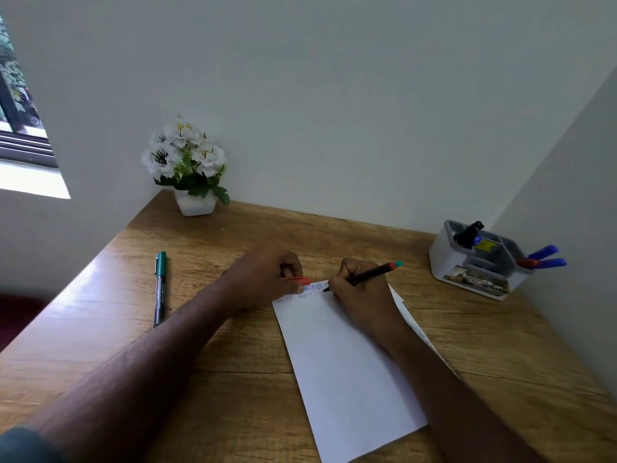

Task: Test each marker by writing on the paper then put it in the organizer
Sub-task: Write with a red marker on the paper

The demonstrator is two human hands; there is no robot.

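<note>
Right hand (359, 289) grasping marker (367, 275), tip on paper (347, 369) for test; left hand (267, 279) pinching red cap (297, 280), steadying sheet.

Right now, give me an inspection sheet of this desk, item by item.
Surface: wooden desk, set in a wall corner.
Job's things: paper with faint writing along its top edge; black marker tip on the paper; green marker lying capped at left; organizer at right, holding blue markers.
Clutter: potted white flowers at the back.
Hands: right hand grips the black marker; left hand pinches a red cap.
Cables: nothing seen.
Surroundings: plain walls, window at left.
</note>
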